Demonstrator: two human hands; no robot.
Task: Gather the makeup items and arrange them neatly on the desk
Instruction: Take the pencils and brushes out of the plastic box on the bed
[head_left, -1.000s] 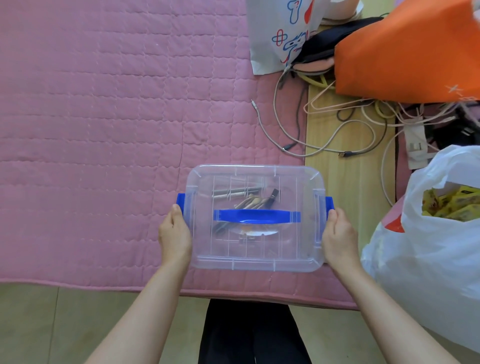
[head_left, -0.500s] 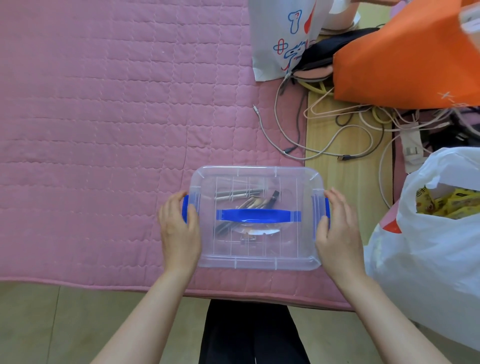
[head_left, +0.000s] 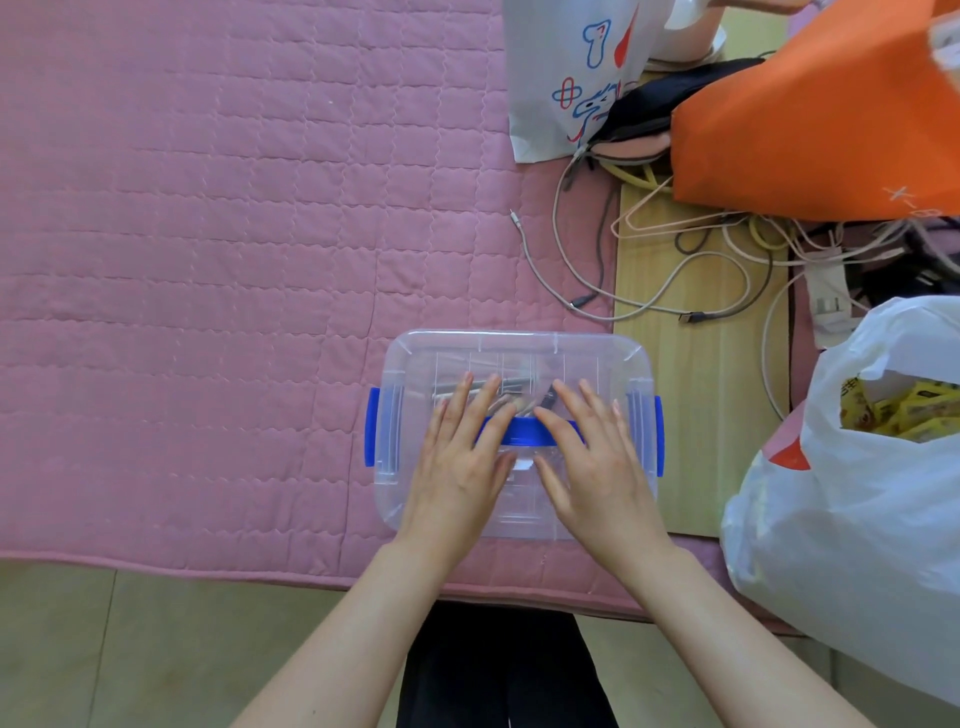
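Your left hand (head_left: 457, 457) & right hand (head_left: 592, 457) lie flat, side by side on the box (head_left: 514, 353) lid, makeup (head_left: 514, 400) inside under your fingers, so next prob. lift that lid off.

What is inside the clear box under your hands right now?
Through the lid of the clear box, a few slim stick-like items show, lying flat. The left hand, right hand and blue handle cover the rest, so a count isn't possible.

I see bare forearms, no sleeves, short plain nails on the fingers (head_left: 470, 395), black trousers (head_left: 498, 670) (below).
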